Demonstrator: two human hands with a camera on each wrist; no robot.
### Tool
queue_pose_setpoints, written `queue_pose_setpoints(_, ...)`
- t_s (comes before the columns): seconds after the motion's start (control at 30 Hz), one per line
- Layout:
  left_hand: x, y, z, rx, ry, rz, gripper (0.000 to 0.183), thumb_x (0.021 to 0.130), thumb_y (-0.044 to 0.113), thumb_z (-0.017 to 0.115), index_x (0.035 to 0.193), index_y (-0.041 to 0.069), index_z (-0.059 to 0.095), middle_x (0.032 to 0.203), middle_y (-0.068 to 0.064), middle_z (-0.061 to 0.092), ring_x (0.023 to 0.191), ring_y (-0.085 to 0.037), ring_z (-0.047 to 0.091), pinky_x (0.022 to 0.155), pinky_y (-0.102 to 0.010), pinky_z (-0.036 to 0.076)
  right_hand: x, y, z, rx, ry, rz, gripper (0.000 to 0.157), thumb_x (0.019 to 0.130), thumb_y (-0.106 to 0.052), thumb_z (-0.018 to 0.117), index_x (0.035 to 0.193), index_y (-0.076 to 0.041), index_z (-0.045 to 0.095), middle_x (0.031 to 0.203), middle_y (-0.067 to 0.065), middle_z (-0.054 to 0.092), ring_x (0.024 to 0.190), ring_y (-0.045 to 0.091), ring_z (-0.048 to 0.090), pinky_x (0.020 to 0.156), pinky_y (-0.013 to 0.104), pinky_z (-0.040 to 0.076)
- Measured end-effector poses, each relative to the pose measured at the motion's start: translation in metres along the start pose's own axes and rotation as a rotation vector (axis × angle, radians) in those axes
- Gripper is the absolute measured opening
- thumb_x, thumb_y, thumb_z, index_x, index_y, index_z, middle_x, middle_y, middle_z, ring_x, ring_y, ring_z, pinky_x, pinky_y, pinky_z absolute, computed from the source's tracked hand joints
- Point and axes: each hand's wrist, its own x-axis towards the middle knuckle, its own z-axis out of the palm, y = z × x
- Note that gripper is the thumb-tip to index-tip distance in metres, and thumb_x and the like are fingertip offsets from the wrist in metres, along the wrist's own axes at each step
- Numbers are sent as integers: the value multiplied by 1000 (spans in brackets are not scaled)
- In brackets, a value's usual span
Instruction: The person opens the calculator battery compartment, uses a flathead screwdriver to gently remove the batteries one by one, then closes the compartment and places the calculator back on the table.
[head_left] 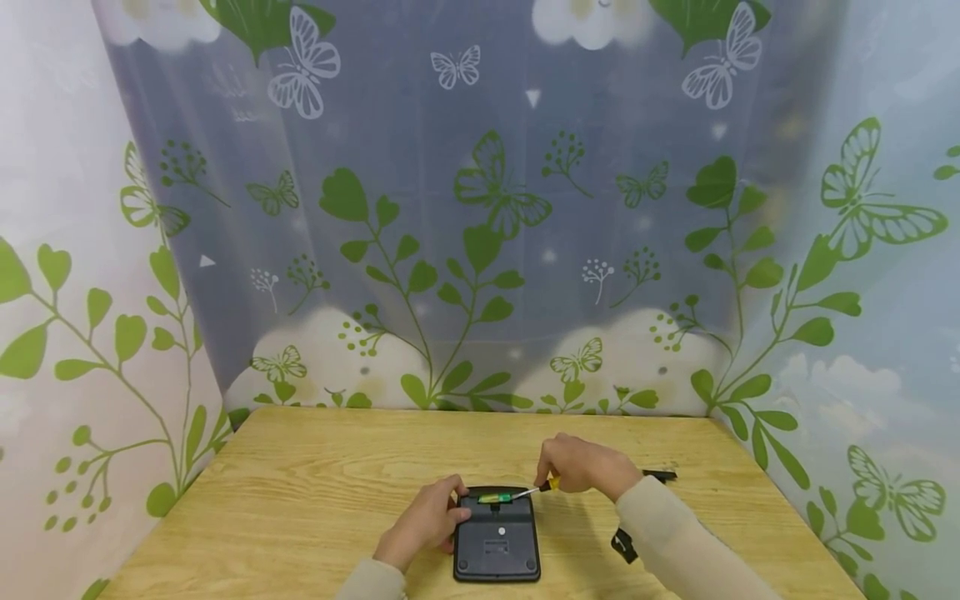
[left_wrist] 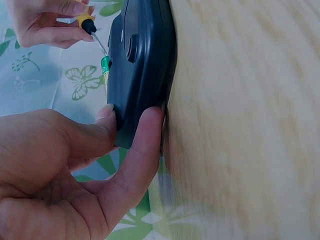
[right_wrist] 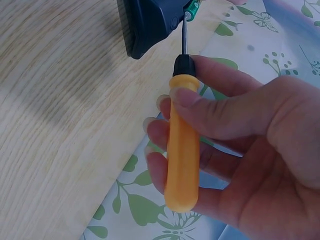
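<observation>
A black calculator (head_left: 497,558) lies back side up on the table, its battery compartment uncovered at the far end. In that compartment shows a green battery (head_left: 495,498). At the calculator's far left corner, my left hand (head_left: 427,517) grips the edge, thumb on the upper side and a finger along the lower side. My right hand (head_left: 581,462) holds a screwdriver (right_wrist: 182,145) by its yellow handle, fingers wrapped round it and thumb along its neck. The metal shaft (left_wrist: 100,44) points leftward in the head view, its tip right at the battery's end.
A thin black piece (head_left: 660,475) lies beyond the right wrist. Beside the right sleeve is a small black object (head_left: 624,546) with a white mark. The wooden table (head_left: 300,500) ends at a patterned curtain (head_left: 480,250) at the back and sides.
</observation>
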Motion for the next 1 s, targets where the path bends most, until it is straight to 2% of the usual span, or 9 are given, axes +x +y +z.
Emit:
queue_pose_setpoints(0.1, 0, 0, 0, -1, -2, -1, 16, 101, 3, 64, 116, 3, 59, 88, -13, 63, 61, -19, 66, 47, -32, 61, -1, 1, 0, -7, 3, -11, 43, 87, 22, 65, 103, -13, 83, 102, 3, 80, 61, 7, 35, 56, 22, 28)
queue_pose_setpoints(0.23, 1, -1, 1, 2, -8, 0, 16, 101, 3, 64, 116, 3, 59, 87, -13, 63, 60, -19, 66, 46, -32, 60, -2, 2, 0, -5, -3, -31, 42, 87, 22, 64, 104, -12, 83, 99, 4, 80, 59, 7, 33, 55, 22, 27)
queue_pose_setpoints(0.3, 2, -1, 0, 2, -8, 0, 17, 101, 3, 64, 116, 3, 59, 87, -12, 63, 60, -19, 65, 46, -32, 60, -2, 4, 1, -1, -2, -45, 43, 87, 22, 63, 105, -12, 83, 98, 5, 80, 58, 8, 28, 54, 23, 24)
queue_pose_setpoints(0.53, 2, -1, 0, 2, 1, -6, 17, 100, 2, 64, 116, 2, 59, 88, -13, 64, 60, -19, 66, 47, -32, 61, -2, 10, 5, 18, 1, -81, 47, 86, 24, 61, 108, -12, 82, 79, 10, 75, 56, 8, 22, 53, 22, 21)
queue_pose_setpoints(0.67, 2, -1, 0, 3, 5, -5, 16, 100, 2, 64, 116, 3, 59, 88, -13, 64, 59, -19, 66, 47, -32, 61, -3, 12, 6, 11, 4, -86, 43, 87, 21, 64, 108, -12, 82, 85, 7, 76, 57, 5, 34, 54, 19, 30)
queue_pose_setpoints(0.77, 1, -1, 1, 1, 7, -2, 16, 100, 3, 64, 115, 3, 59, 87, -13, 64, 59, -19, 66, 47, -32, 61, -4, 12, 6, -5, 4, -78, 42, 86, 19, 67, 108, -14, 82, 96, 2, 78, 66, 5, 51, 59, 19, 45)
queue_pose_setpoints(0.9, 0, -1, 0, 1, 5, -3, 16, 100, 3, 64, 116, 3, 59, 88, -13, 64, 60, -19, 66, 47, -32, 61, -7, 12, 4, -21, -3, -58, 45, 84, 21, 67, 108, -15, 82, 105, 2, 77, 84, 17, 66, 71, 24, 58)
queue_pose_setpoints(1.0, 1, -1, 0, 7, 3, -11, 17, 100, 4, 64, 117, 3, 59, 89, -13, 64, 63, -19, 66, 47, -32, 61, -9, 11, 2, -28, -6, -32, 46, 84, 22, 65, 107, -15, 81, 109, 2, 76, 92, 23, 69, 75, 29, 61)
